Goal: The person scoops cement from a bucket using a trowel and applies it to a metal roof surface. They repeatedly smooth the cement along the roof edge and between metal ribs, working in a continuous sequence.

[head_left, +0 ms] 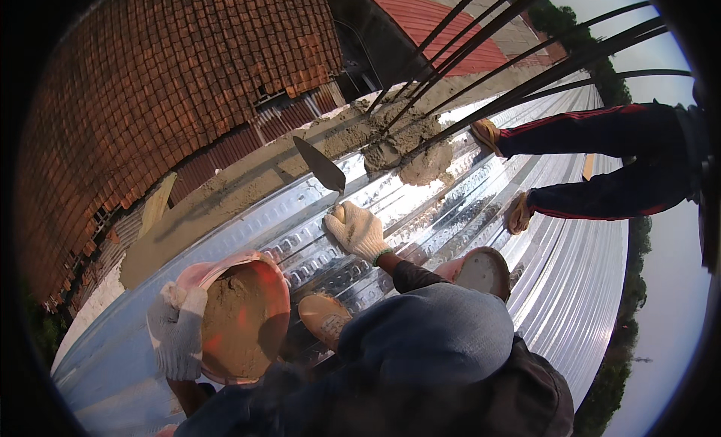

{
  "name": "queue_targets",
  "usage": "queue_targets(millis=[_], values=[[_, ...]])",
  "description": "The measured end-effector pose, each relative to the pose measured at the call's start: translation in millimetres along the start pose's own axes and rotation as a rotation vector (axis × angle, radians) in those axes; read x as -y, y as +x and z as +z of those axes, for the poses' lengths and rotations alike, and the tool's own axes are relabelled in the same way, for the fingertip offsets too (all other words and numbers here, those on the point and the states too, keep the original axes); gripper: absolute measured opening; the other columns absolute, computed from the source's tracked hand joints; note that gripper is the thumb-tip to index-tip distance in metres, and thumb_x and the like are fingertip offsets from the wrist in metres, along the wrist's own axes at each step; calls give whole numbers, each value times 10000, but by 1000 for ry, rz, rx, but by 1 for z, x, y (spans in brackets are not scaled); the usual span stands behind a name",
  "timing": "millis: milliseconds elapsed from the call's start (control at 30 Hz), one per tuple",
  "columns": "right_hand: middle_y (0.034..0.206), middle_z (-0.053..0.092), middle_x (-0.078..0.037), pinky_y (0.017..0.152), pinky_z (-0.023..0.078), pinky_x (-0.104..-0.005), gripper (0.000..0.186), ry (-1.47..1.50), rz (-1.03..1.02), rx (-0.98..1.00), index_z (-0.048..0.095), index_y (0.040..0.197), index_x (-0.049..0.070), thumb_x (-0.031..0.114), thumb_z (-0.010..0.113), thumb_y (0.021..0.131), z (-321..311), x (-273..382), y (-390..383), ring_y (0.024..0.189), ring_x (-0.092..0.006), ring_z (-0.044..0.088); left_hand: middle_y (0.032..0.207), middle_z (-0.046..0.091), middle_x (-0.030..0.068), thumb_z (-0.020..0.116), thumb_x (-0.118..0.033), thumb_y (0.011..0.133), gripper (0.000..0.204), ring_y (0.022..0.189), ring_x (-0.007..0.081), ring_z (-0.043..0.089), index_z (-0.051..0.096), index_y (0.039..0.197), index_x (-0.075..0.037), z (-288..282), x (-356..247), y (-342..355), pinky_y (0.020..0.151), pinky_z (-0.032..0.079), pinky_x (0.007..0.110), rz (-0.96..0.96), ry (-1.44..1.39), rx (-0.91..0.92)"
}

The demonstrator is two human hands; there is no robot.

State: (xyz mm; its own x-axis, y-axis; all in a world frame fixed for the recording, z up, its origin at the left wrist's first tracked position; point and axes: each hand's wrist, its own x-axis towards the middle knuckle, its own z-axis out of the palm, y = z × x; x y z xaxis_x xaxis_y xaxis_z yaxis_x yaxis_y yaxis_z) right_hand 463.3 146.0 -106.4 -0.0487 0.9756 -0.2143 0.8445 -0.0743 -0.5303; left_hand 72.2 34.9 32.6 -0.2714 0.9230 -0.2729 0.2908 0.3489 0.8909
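Observation:
My gloved right hand (353, 229) grips a trowel (318, 161) by its handle, the blade raised over the metal decking (409, 219) near a concrete ledge (161, 249). My gloved left hand (178, 328) is closed on the rim of a red bucket (244, 320), which holds wet grey mortar and sits at the lower left beside my shoe (321, 317). Beyond the trowel, a lumpy heap of mortar (394, 152) lies around the base of several bent steel bars (469, 46).
A second bucket (481, 275) stands by my right knee. A co-worker's legs (593, 137) and feet are on the decking at right, near a wood piece (588, 166). Below the ledge are tiled (150, 91) and red metal roofs (417, 24); a plank (156, 204) leans at left.

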Motion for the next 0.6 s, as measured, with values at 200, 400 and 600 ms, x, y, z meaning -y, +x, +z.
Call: queue_targets(millis=[200, 400, 600], values=[[939, 747, -285, 843, 570, -573, 522, 20, 55, 17, 694, 1012, -21, 497, 633, 1017, -3, 2, 0, 946, -511, 736, 811, 576, -74, 750, -178, 1023, 224, 762, 43, 511, 642, 855, -76, 9, -30, -2, 661, 421, 265, -124, 61, 8], [972, 760, -261, 847, 579, -573, 494, -47, 26, 9, 714, 1035, 23, 508, 618, 1026, -5, 3, 0, 963, -495, 741, 810, 575, -74, 749, -176, 1024, 224, 763, 45, 512, 642, 856, -75, 12, -28, 3, 663, 425, 268, -75, 46, 28], [915, 768, -239, 824, 604, -534, 554, -79, -113, -27, 714, 1111, 26, 569, 689, 1004, -3, 1, -1, 923, -473, 758, 809, 575, -73, 748, -175, 1025, 224, 764, 47, 514, 641, 856, -73, 11, -30, 0, 664, 428, 270, -41, 54, 23]])
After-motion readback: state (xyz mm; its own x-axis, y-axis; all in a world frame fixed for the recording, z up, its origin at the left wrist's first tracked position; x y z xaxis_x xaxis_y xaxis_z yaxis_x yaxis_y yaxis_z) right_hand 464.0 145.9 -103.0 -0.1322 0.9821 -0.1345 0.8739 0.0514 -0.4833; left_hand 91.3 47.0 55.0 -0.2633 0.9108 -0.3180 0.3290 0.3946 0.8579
